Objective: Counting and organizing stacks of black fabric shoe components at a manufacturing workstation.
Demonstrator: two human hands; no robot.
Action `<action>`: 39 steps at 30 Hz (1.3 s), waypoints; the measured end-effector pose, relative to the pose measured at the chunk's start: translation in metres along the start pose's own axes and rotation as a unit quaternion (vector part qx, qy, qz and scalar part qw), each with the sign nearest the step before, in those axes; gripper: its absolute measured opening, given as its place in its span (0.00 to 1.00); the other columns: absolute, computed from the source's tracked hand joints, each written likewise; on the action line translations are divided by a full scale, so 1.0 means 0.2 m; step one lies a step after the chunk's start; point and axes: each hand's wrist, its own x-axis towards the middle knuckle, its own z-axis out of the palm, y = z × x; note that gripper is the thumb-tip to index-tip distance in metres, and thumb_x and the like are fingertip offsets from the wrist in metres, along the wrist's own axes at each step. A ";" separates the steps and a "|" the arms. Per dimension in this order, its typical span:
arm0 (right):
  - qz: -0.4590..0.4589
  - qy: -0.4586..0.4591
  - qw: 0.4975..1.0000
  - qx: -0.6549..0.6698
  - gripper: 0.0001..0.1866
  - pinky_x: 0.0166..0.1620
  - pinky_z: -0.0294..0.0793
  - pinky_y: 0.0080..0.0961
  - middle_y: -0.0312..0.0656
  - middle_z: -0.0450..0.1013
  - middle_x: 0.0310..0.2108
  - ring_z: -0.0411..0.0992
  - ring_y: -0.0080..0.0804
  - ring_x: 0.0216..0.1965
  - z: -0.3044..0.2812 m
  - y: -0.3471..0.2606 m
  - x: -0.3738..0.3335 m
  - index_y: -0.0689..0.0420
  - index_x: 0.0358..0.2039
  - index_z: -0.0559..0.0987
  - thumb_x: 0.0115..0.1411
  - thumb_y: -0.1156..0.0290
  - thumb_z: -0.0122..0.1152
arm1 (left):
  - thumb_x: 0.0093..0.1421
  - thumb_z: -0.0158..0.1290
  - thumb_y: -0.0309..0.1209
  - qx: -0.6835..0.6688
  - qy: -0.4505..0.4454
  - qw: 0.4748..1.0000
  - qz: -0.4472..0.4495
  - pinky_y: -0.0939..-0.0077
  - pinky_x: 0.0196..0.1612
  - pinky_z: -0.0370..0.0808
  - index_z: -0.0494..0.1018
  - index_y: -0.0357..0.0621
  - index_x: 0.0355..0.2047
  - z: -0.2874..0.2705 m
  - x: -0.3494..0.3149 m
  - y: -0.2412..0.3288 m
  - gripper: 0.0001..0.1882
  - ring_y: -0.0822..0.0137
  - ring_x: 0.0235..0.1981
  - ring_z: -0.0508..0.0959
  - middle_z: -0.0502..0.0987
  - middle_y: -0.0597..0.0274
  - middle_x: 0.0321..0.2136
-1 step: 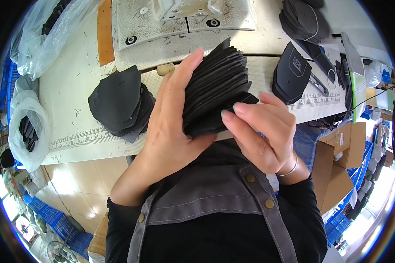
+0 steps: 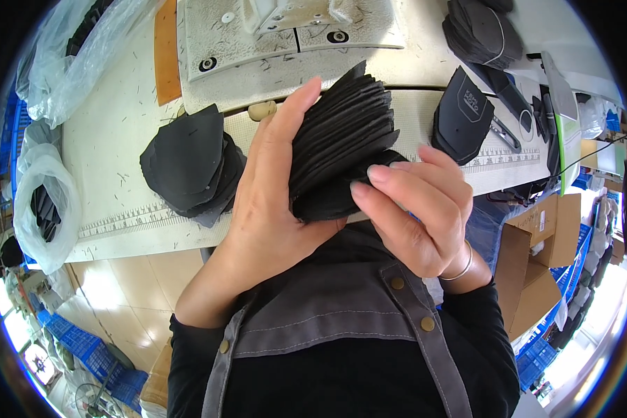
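Note:
A thick stack of black fabric pieces (image 2: 345, 129), fanned at its far edge, is held up over the table's front edge. My left hand (image 2: 263, 191) is closed round its left side, fingers behind and thumb underneath. The thumb and forefinger of my right hand (image 2: 425, 219) pinch the nearest piece at the stack's lower right; its corner partly hides behind the fingertips. On the table left of my left hand lies a loose pile of black pieces (image 2: 188, 160). A smaller pile of black pieces with pale printing (image 2: 463, 118) lies right of my right hand.
The pale base plate of a machine (image 2: 258, 59) stands at the back. A ruler strip (image 2: 132, 221) runs along the table's front. Small snips (image 2: 506, 136) and a banded black bundle (image 2: 484, 35) lie at the right. Plastic bags (image 2: 45, 181) hang left; an open cardboard box (image 2: 529, 272) stands lower right.
My right fingers have shifted slightly up and to the right, and the corner of the nearest black piece is bent back a little. My left hand and the piles look unmoved.

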 end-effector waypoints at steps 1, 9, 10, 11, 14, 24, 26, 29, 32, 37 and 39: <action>-0.015 0.013 1.000 -0.022 0.13 0.50 0.73 0.39 0.41 0.75 0.42 0.72 0.36 0.43 0.00 0.01 0.00 0.55 0.35 0.79 0.46 0.76 0.66 | 0.41 0.64 0.15 0.000 0.000 1.000 0.000 0.69 0.58 0.68 0.52 0.40 0.65 0.00 0.00 0.00 0.51 0.61 0.57 0.68 0.60 0.51 0.60; 0.009 -0.039 0.998 -0.040 0.11 0.58 0.66 0.45 0.47 0.76 0.47 0.73 0.48 0.50 -0.03 0.00 0.03 0.54 0.36 0.73 0.51 0.74 0.63 | 0.35 0.67 0.19 -0.057 0.036 0.997 0.036 0.62 0.55 0.68 0.60 0.41 0.61 0.03 -0.01 -0.02 0.50 0.47 0.55 0.67 0.64 0.47 0.55; 0.011 -0.048 0.998 -0.033 0.11 0.59 0.64 0.46 0.48 0.76 0.47 0.72 0.49 0.51 -0.03 0.00 0.03 0.54 0.35 0.72 0.51 0.74 0.62 | 0.35 0.67 0.19 -0.058 0.036 0.997 0.036 0.62 0.55 0.68 0.60 0.41 0.61 0.03 0.00 -0.01 0.50 0.47 0.55 0.67 0.64 0.47 0.55; 0.012 -0.057 0.998 -0.026 0.11 0.60 0.63 0.47 0.49 0.75 0.47 0.71 0.50 0.52 -0.03 0.00 0.03 0.54 0.35 0.71 0.52 0.74 0.62 | 0.35 0.67 0.19 -0.022 0.025 0.998 0.047 0.63 0.54 0.68 0.62 0.43 0.60 0.01 0.01 0.00 0.48 0.48 0.54 0.67 0.65 0.48 0.53; 0.012 -0.051 0.998 -0.029 0.10 0.61 0.62 0.48 0.49 0.76 0.46 0.71 0.50 0.53 -0.02 0.00 0.02 0.55 0.34 0.71 0.52 0.74 0.62 | 0.36 0.66 0.19 0.016 0.013 0.998 0.056 0.63 0.53 0.69 0.64 0.45 0.60 0.00 0.02 0.01 0.46 0.48 0.54 0.67 0.65 0.48 0.52; 0.001 -0.021 1.000 0.003 0.09 0.58 0.66 0.47 0.46 0.76 0.46 0.74 0.51 0.50 -0.02 0.00 -0.04 0.56 0.34 0.73 0.52 0.74 0.60 | 0.35 0.64 0.17 0.015 0.011 0.998 0.062 0.63 0.53 0.70 0.64 0.44 0.59 -0.01 0.01 0.02 0.46 0.49 0.54 0.68 0.67 0.49 0.52; -0.007 -0.007 1.000 0.009 0.09 0.57 0.67 0.47 0.46 0.76 0.46 0.74 0.53 0.50 -0.01 0.00 -0.05 0.56 0.33 0.74 0.50 0.75 0.61 | 0.35 0.64 0.17 0.015 0.007 0.997 0.071 0.63 0.52 0.70 0.64 0.43 0.59 0.00 0.01 0.02 0.46 0.49 0.54 0.68 0.67 0.49 0.52; -0.011 -0.005 1.000 0.008 0.10 0.57 0.67 0.47 0.45 0.76 0.45 0.74 0.53 0.50 -0.02 0.01 -0.06 0.57 0.34 0.74 0.49 0.75 0.62 | 0.35 0.64 0.17 0.010 0.004 0.997 0.076 0.64 0.52 0.70 0.64 0.43 0.59 0.00 0.01 0.02 0.45 0.49 0.54 0.68 0.67 0.49 0.52; -0.010 0.003 1.000 0.009 0.10 0.56 0.67 0.46 0.45 0.76 0.45 0.74 0.52 0.49 -0.01 0.01 -0.07 0.56 0.33 0.75 0.48 0.75 0.62 | 0.36 0.63 0.17 0.011 0.005 0.997 0.074 0.64 0.52 0.71 0.64 0.42 0.59 0.00 0.02 0.02 0.45 0.49 0.53 0.68 0.68 0.49 0.52; -0.017 0.011 1.000 -0.002 0.10 0.56 0.67 0.46 0.44 0.76 0.44 0.75 0.49 0.49 -0.01 0.01 -0.08 0.56 0.33 0.76 0.47 0.74 0.62 | 0.36 0.63 0.17 0.007 0.008 0.998 0.063 0.64 0.51 0.71 0.64 0.43 0.59 0.00 0.01 0.02 0.45 0.49 0.54 0.68 0.68 0.49 0.52; -0.019 0.014 1.000 -0.005 0.11 0.56 0.67 0.46 0.44 0.76 0.44 0.75 0.48 0.48 0.00 0.01 -0.08 0.56 0.33 0.76 0.47 0.74 0.62 | 0.36 0.63 0.17 0.004 0.007 0.998 0.065 0.64 0.51 0.71 0.63 0.43 0.60 0.00 0.01 0.02 0.46 0.49 0.54 0.68 0.68 0.49 0.51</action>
